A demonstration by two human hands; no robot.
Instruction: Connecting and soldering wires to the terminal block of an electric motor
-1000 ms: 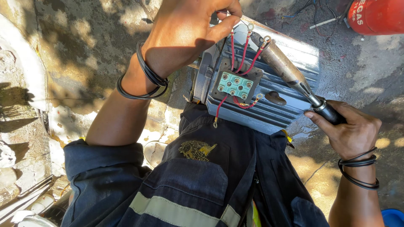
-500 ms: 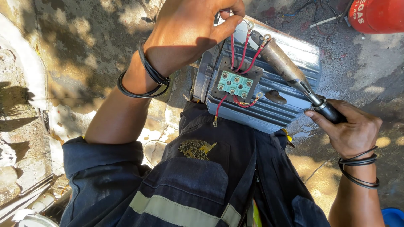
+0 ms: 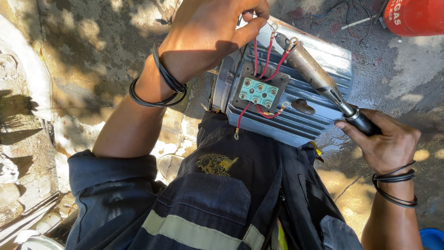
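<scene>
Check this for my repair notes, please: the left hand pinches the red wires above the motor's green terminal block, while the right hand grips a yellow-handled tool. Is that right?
Not quite. In the head view the right hand grips a tool with a black handle, not yellow. The rest holds: the left hand pinches the red wires above the green terminal block on the motor.

My left hand (image 3: 208, 34) hides the wire ends it pinches. The red cylinder (image 3: 414, 16) and blue tub (image 3: 432, 238) are cut off by the frame.

Left hand (image 3: 208, 34) pinches red wires (image 3: 267, 58) above motor (image 3: 296, 111); right hand (image 3: 386, 143) grips soldering iron (image 3: 319, 81)
</scene>
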